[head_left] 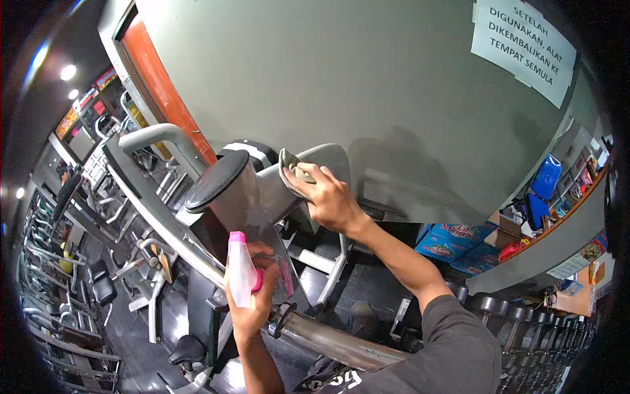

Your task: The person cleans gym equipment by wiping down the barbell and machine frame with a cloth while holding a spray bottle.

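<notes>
My right hand holds a folded grey-green cloth against the grey frame of a gym machine. Lower and to the left, my left hand is wrapped round a spray bottle with a pink top and a whitish translucent body. The bottle is upright in front of the machine. Just above it is the machine's round black pad. Part of the left fingers is hidden behind the bottle.
A curved grey arm rises at the left of the pad. A metal tube crosses below my hands. Dumbbells and blue boxes stand at the right. A grey wall with a paper sign is ahead.
</notes>
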